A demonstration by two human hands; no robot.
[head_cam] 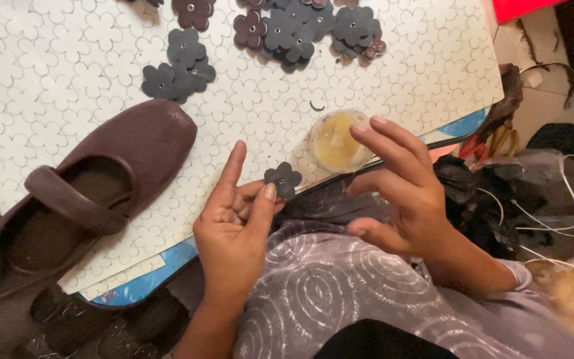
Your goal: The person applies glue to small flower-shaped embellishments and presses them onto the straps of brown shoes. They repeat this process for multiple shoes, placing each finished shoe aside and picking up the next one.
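Observation:
My left hand pinches a small dark grey flower-shaped piece between thumb and fingers, its index finger pointing up. My right hand hovers with fingers spread, its fingertips over a small round container of yellowish glue. A brown strapped shoe lies to the left on a white sheet cut with flower outlines. Several more dark flower pieces lie on the sheet's far part, with another cluster of flower pieces further right.
A blue board edge shows under the white sheet. White cords, dark cloth and a tool with orange handles lie to the right. My grey patterned clothing fills the bottom.

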